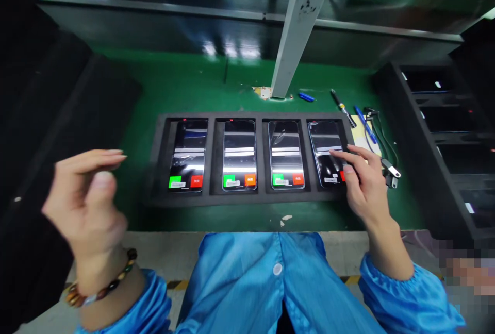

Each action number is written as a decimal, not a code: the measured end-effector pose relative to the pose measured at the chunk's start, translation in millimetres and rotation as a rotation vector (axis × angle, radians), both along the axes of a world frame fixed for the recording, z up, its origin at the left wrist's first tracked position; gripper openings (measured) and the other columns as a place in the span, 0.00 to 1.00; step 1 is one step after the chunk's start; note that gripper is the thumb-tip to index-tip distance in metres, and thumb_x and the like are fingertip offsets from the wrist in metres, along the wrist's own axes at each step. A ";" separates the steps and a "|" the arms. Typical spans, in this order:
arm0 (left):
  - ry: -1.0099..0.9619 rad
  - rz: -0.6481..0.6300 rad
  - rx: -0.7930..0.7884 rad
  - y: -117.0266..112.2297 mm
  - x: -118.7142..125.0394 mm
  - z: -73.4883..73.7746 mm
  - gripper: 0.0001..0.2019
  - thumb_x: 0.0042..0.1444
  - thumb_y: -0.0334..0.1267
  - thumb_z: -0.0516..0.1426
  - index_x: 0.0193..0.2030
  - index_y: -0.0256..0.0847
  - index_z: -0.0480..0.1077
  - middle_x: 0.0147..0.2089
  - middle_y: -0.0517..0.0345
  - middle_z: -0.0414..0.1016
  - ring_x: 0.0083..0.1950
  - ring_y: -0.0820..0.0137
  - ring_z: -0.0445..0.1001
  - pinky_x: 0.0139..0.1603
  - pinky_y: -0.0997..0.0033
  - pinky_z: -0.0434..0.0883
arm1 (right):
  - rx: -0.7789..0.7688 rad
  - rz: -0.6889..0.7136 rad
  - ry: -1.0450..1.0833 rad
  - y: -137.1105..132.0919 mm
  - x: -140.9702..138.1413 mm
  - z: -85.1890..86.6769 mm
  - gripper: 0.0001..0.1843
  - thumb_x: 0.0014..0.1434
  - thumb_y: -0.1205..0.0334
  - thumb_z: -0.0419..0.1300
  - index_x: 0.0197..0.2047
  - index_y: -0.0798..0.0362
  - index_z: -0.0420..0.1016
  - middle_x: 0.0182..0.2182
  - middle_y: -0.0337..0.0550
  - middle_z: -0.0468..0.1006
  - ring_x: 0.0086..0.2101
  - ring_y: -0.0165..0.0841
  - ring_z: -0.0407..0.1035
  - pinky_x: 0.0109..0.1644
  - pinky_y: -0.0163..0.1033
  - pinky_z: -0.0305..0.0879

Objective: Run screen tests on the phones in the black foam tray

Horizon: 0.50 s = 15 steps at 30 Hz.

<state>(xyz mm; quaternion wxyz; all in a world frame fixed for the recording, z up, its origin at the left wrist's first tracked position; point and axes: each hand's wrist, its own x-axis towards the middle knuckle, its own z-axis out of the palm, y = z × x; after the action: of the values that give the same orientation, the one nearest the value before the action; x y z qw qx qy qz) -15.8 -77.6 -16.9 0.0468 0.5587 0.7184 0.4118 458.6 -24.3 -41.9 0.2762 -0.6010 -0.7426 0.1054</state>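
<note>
While our right hand [366, 184] reaches over the rightmost smartphone [323, 163], its thumb and fingers stand apart; we cannot tell whether a fingertip touches. That phone and three other smartphones [286, 161] lie in separate compartments of a black foam tray [232, 200] on the green tabletop [240, 218]. Left of it, our left hand [83, 202] hangs, thumb parted from curled fingers.

A blue pen [365, 123] lies on yellow paper [358, 137] near a black pen [343, 108].
</note>
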 end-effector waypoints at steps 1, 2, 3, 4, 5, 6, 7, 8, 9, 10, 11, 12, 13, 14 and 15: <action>-0.001 -0.004 0.014 -0.4 1.0 -2.8 0.19 0.74 0.51 0.53 0.61 0.46 0.78 0.63 0.48 0.77 0.69 0.50 0.74 0.74 0.39 0.71 | 0.005 -0.009 0.002 0.3 -0.8 0.0 0.23 0.76 0.51 0.51 0.65 0.45 0.80 0.60 0.55 0.79 0.68 0.52 0.68 0.74 0.67 0.63; 0.009 -0.016 0.013 0.0 1.8 -5.9 0.18 0.73 0.51 0.57 0.59 0.45 0.79 0.62 0.48 0.79 0.67 0.50 0.76 0.72 0.41 0.73 | 0.011 -0.015 0.005 0.4 -1.4 0.1 0.23 0.76 0.51 0.53 0.66 0.45 0.79 0.60 0.55 0.79 0.68 0.53 0.67 0.74 0.67 0.64; 0.032 -0.033 -0.007 1.1 2.3 -9.3 0.17 0.72 0.51 0.59 0.58 0.44 0.79 0.62 0.47 0.79 0.67 0.51 0.76 0.70 0.43 0.73 | 0.016 -0.015 0.007 0.4 -1.6 0.1 0.23 0.75 0.51 0.54 0.67 0.45 0.78 0.60 0.55 0.79 0.69 0.53 0.67 0.74 0.66 0.64; 0.065 -0.054 -0.042 2.8 2.5 -12.7 0.18 0.72 0.51 0.59 0.59 0.44 0.79 0.64 0.45 0.78 0.69 0.51 0.74 0.70 0.44 0.73 | 0.023 -0.010 0.009 0.3 -1.5 0.0 0.23 0.75 0.52 0.56 0.67 0.45 0.78 0.60 0.55 0.79 0.69 0.52 0.67 0.75 0.66 0.64; 0.092 -0.068 -0.065 4.9 2.6 -16.0 0.18 0.72 0.51 0.58 0.60 0.43 0.78 0.65 0.44 0.77 0.71 0.50 0.73 0.70 0.44 0.73 | 0.028 -0.006 0.014 0.4 -1.1 -0.4 0.23 0.75 0.52 0.57 0.67 0.45 0.78 0.61 0.55 0.78 0.68 0.52 0.67 0.75 0.65 0.64; 0.110 -0.074 -0.071 7.1 2.7 -19.0 0.19 0.73 0.50 0.57 0.61 0.43 0.78 0.66 0.43 0.77 0.72 0.50 0.72 0.71 0.44 0.73 | 0.032 -0.006 0.021 0.5 -0.4 -1.2 0.22 0.75 0.53 0.57 0.67 0.46 0.79 0.61 0.55 0.78 0.68 0.51 0.68 0.75 0.64 0.64; 0.121 -0.078 -0.072 9.2 2.8 -21.6 0.19 0.73 0.50 0.57 0.61 0.42 0.78 0.67 0.42 0.76 0.72 0.50 0.72 0.71 0.44 0.72 | 0.031 -0.009 0.025 0.8 0.5 -2.3 0.22 0.75 0.53 0.56 0.67 0.46 0.79 0.62 0.56 0.77 0.68 0.51 0.68 0.75 0.64 0.63; 0.128 -0.082 -0.072 11.0 3.1 -23.7 0.19 0.74 0.50 0.57 0.61 0.42 0.78 0.67 0.42 0.76 0.73 0.51 0.72 0.72 0.43 0.71 | 0.022 -0.013 0.023 1.2 1.3 -3.6 0.23 0.76 0.53 0.55 0.67 0.47 0.79 0.62 0.56 0.77 0.69 0.51 0.67 0.75 0.64 0.63; 0.133 -0.086 -0.073 12.5 3.6 -25.2 0.19 0.74 0.50 0.56 0.62 0.43 0.78 0.67 0.42 0.76 0.73 0.51 0.72 0.73 0.43 0.70 | 0.002 -0.015 0.015 1.6 1.9 -4.7 0.23 0.76 0.53 0.54 0.68 0.47 0.78 0.62 0.56 0.77 0.69 0.51 0.66 0.75 0.65 0.62; 0.140 -0.090 -0.074 13.5 4.1 -26.3 0.19 0.74 0.50 0.56 0.62 0.43 0.78 0.67 0.42 0.76 0.73 0.51 0.72 0.74 0.42 0.69 | -0.021 -0.013 0.004 1.8 2.4 -5.6 0.24 0.77 0.53 0.52 0.68 0.47 0.78 0.62 0.56 0.77 0.70 0.52 0.65 0.75 0.67 0.61; 0.148 -0.094 -0.077 14.0 4.8 -26.8 0.19 0.74 0.49 0.56 0.62 0.43 0.78 0.67 0.41 0.76 0.73 0.50 0.72 0.74 0.41 0.68 | -0.040 -0.008 -0.005 1.7 2.5 -5.9 0.25 0.77 0.53 0.51 0.69 0.47 0.77 0.63 0.56 0.77 0.71 0.52 0.64 0.76 0.68 0.59; 0.156 -0.099 -0.082 14.0 5.3 -26.9 0.19 0.74 0.49 0.56 0.62 0.43 0.78 0.67 0.41 0.76 0.74 0.50 0.71 0.75 0.40 0.67 | -0.050 -0.001 -0.008 1.3 2.4 -5.7 0.25 0.77 0.53 0.50 0.69 0.46 0.77 0.63 0.55 0.78 0.71 0.52 0.63 0.76 0.68 0.59; 0.163 -0.104 -0.087 13.8 5.6 -26.8 0.19 0.75 0.49 0.56 0.62 0.42 0.78 0.68 0.40 0.75 0.74 0.49 0.71 0.76 0.40 0.66 | -0.049 0.002 -0.002 0.9 2.1 -4.8 0.25 0.78 0.53 0.49 0.70 0.47 0.76 0.63 0.55 0.78 0.72 0.52 0.63 0.76 0.68 0.58; 0.168 -0.109 -0.090 13.5 5.5 -26.4 0.19 0.75 0.49 0.56 0.62 0.42 0.78 0.68 0.40 0.75 0.74 0.49 0.71 0.76 0.39 0.65 | -0.037 -0.003 0.011 0.9 1.6 -3.3 0.25 0.78 0.52 0.49 0.70 0.47 0.76 0.63 0.55 0.77 0.71 0.51 0.64 0.76 0.67 0.59; 0.172 -0.116 -0.092 13.3 5.0 -26.0 0.19 0.75 0.49 0.56 0.62 0.41 0.78 0.68 0.39 0.75 0.74 0.49 0.71 0.76 0.39 0.65 | -0.025 -0.013 0.026 1.8 1.2 -1.6 0.25 0.78 0.52 0.49 0.70 0.47 0.76 0.64 0.56 0.77 0.71 0.51 0.64 0.76 0.65 0.60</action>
<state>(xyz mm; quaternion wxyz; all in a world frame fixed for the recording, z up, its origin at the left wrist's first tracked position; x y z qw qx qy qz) -10.8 -64.3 -42.8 0.0342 0.6298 0.7044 0.3256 459.8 -22.5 -43.5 0.2791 -0.6079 -0.7335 0.1208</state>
